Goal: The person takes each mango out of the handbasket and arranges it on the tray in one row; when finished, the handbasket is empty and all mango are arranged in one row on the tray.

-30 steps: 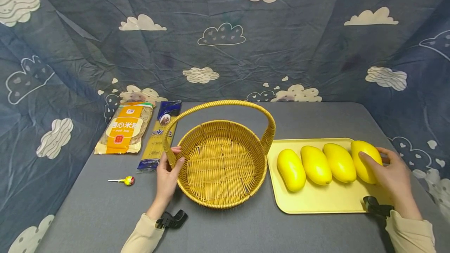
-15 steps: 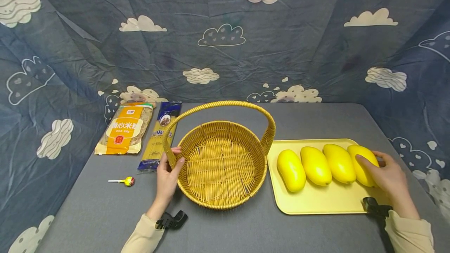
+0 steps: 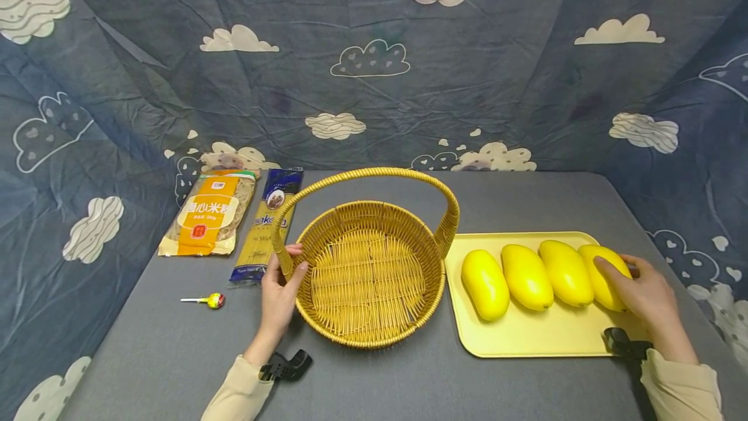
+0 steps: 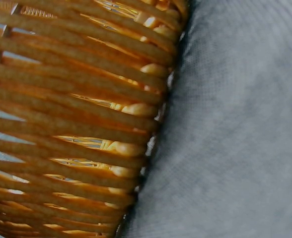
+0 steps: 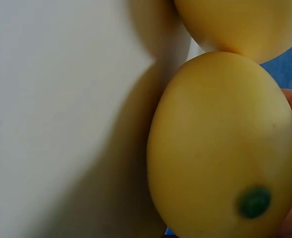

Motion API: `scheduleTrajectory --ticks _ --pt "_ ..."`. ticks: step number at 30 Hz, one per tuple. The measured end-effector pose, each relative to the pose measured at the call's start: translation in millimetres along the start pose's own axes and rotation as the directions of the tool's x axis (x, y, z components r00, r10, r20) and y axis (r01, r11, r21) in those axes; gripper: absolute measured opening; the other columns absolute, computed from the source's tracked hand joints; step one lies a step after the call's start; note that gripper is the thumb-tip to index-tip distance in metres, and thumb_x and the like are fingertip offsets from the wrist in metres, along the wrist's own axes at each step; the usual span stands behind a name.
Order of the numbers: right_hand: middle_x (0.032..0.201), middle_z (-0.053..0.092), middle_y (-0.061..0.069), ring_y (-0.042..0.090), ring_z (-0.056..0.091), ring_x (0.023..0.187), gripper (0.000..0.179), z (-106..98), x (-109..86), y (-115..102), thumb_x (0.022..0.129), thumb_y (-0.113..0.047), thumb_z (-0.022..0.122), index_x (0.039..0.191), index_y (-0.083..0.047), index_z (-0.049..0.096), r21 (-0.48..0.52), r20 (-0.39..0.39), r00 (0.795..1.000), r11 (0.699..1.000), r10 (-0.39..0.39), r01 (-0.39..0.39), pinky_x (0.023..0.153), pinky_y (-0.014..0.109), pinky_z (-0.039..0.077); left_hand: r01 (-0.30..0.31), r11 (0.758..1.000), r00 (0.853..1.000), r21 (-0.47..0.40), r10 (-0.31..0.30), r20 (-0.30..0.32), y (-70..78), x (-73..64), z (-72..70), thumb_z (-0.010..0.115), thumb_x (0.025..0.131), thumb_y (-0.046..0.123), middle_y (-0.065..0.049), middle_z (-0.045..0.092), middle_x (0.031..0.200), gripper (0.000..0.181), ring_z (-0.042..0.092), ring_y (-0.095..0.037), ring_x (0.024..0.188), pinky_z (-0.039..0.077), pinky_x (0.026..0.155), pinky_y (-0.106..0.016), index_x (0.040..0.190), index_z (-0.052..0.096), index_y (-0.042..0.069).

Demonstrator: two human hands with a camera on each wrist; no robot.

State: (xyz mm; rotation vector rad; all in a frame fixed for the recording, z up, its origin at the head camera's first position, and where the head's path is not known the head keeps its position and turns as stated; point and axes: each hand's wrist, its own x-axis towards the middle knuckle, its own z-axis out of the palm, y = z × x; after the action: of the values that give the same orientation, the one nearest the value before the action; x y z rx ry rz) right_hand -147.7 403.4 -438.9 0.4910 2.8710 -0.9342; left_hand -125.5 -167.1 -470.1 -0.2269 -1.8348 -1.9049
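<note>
A round wicker basket [image 3: 368,278] with a tall arched handle stands mid-table, nothing inside it. My left hand [image 3: 280,294] grips its left side at the foot of the handle, the thumb over the rim. The left wrist view shows the basket's woven wall [image 4: 81,114] close up. On the right, my right hand [image 3: 651,294] holds the rightmost yellow mango [image 3: 604,275], thumb on top and fingers around the far side. That mango [image 5: 223,144] touches its neighbour in the right wrist view; a dark green spot marks its end. Several mangoes [image 3: 526,277] lie in a row on the yellow tray [image 3: 526,340].
Left of the basket lie an orange-labelled bag of noodles [image 3: 207,213] and a blue-and-gold pasta packet [image 3: 265,229]. Nearer me is a lollipop [image 3: 213,301]. A cloud-patterned cloth [image 3: 374,102] hangs behind and beside the grey table [image 3: 374,388].
My right hand has shifted the rightmost mango slightly left and toward me, up against its neighbour. Over the last half second it stays put. The left hand and the basket have not moved.
</note>
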Motion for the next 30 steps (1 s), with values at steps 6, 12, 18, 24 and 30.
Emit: scheduleTrajectory --ticks 6,12,18,24,30 --pt "0.127 0.03 0.045 0.059 0.032 0.111 0.086 0.6 -1.9 1.8 0.095 -0.054 0.04 0.14 0.016 0.019 0.012 -0.013 1.0 1.0 -0.005 0.005 0.084 0.066 0.032 -0.01 1.0 1.0 0.007 0.01 0.001 0.8 0.4 0.0 0.058 0.09 -0.008 -0.028 0.051 0.121 0.021 0.048 -0.021 0.117 0.038 0.099 -0.026 0.11 0.052 -0.012" --pt "0.126 0.031 0.045 0.059 0.032 0.111 0.084 1.3 -6.8 3.3 0.095 -0.052 0.042 0.14 0.015 0.022 0.025 -0.05 0.999 1.0 -0.017 0.019 0.084 0.066 0.031 -0.018 1.0 1.0 0.001 0.018 0.009 1.1 1.3 0.3 0.057 0.09 -0.009 -0.029 0.05 0.121 0.021 0.048 -0.022 0.117 0.037 0.1 -0.027 0.11 0.052 -0.012" --pt "0.126 0.032 0.043 0.059 0.031 0.111 0.082 0.6 -11.6 4.3 0.095 -0.051 0.043 0.14 0.015 0.023 0.022 -0.083 0.996 1.0 -0.016 0.018 0.085 0.067 0.03 0.012 1.0 1.0 0.009 -0.012 0.009 1.6 1.5 1.3 0.057 0.091 -0.007 -0.026 0.052 0.122 0.021 0.048 -0.021 0.118 0.037 0.1 -0.026 0.111 0.052 -0.011" --pt "0.129 0.032 0.041 0.056 0.034 0.113 0.08 2.0 -16.4 1.1 0.095 -0.048 0.045 0.14 0.015 0.024 0.034 -0.138 0.99 0.999 -0.008 0.012 0.086 0.065 0.031 0.002 1.0 1.0 -0.003 -0.002 0.009 1.2 1.7 0.6 0.058 0.09 -0.007 -0.028 0.051 0.122 0.023 0.048 -0.021 0.118 0.038 0.099 -0.026 0.112 0.052 -0.012" --pt "0.129 0.036 0.037 0.052 0.034 0.113 0.072 5.4 -22.5 -11.1 0.095 -0.039 0.053 0.139 0.013 0.03 0.045 -0.269 0.955 0.989 -0.121 0.138 0.084 0.061 0.03 -0.005 1.0 1.0 -0.009 0.005 -0.008 3.2 -0.6 -3.1 0.058 0.089 -0.009 -0.027 0.051 0.122 0.034 0.048 -0.026 0.116 0.04 0.093 -0.026 0.121 0.049 -0.012"
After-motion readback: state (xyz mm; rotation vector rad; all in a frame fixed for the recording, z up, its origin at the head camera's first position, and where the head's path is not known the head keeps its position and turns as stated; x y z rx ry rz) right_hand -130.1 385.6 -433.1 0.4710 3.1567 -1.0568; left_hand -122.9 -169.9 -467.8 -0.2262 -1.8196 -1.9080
